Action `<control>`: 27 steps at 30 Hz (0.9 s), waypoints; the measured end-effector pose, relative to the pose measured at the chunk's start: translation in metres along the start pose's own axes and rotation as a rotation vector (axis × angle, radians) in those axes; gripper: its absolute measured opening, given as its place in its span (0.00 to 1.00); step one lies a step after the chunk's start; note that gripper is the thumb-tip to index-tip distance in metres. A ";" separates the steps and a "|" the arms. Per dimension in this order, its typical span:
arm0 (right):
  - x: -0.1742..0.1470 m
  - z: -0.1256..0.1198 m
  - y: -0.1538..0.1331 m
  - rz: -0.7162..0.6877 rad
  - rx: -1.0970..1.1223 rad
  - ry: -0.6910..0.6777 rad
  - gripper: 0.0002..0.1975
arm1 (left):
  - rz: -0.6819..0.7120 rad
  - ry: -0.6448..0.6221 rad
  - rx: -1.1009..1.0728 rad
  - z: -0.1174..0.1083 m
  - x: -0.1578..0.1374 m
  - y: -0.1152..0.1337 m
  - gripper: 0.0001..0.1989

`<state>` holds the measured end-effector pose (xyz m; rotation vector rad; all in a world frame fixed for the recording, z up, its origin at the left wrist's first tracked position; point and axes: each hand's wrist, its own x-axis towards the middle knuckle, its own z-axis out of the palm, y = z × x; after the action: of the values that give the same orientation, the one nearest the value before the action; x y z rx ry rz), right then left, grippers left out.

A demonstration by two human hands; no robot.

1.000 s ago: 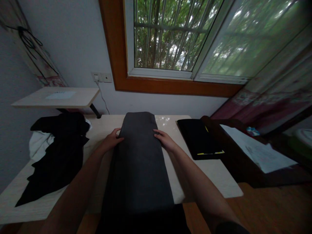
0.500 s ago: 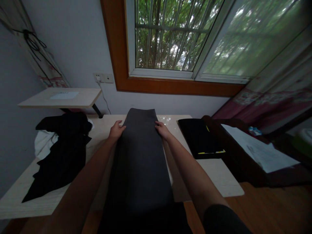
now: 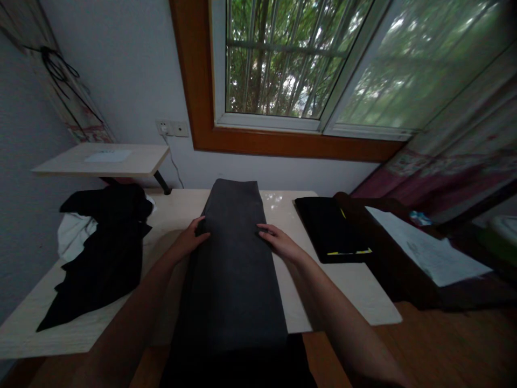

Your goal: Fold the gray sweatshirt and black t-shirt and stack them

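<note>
A long, dark grey folded cloth [image 3: 238, 258] lies lengthwise on the pale table, narrower at its far end and running towards my body. It looks like a folded garment, but its kind is not clear. My left hand [image 3: 189, 240] rests at the cloth's left edge, thumb and fingers apart on the fabric. At the opposite edge my right hand [image 3: 280, 241] touches the cloth with its fingers spread. Neither hand is closed around it. The near end of the cloth merges into black shadow.
Crumpled black clothing [image 3: 107, 253] lies on the left, over a white cloth [image 3: 75, 234]. Behind it stands a small raised shelf [image 3: 141, 159]. A folded black item with yellow edging [image 3: 331, 229] sits on the table's [image 3: 363, 293] right side. Beyond are papers [image 3: 424, 245].
Both hands have slid nearer to me along the cloth's edges, and their fingers have loosened and spread. The cloth stays in about the same place.
</note>
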<state>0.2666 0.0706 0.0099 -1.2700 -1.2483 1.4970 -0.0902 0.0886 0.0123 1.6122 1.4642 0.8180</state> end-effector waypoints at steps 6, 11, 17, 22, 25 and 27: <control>-0.033 0.004 0.009 0.042 0.108 0.023 0.27 | 0.011 0.063 -0.037 0.007 -0.015 -0.010 0.36; -0.019 0.009 0.011 0.090 0.244 0.105 0.22 | -0.026 0.101 -0.017 0.008 -0.005 -0.011 0.37; 0.020 0.019 -0.012 0.050 0.202 0.177 0.22 | -0.087 0.158 -0.122 0.006 0.019 0.004 0.38; 0.042 0.025 -0.039 -0.004 0.064 0.171 0.25 | -0.111 0.199 -0.246 0.002 0.035 0.011 0.41; 0.039 0.024 -0.039 0.011 0.022 0.141 0.25 | -0.096 0.099 -0.347 -0.001 0.029 0.013 0.43; 0.028 0.021 -0.034 0.044 0.042 0.116 0.27 | -0.094 0.020 -0.405 -0.003 0.020 0.013 0.43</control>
<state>0.2398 0.1000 0.0377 -1.3442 -1.1153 1.4513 -0.0844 0.1084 0.0240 1.2258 1.2776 1.0041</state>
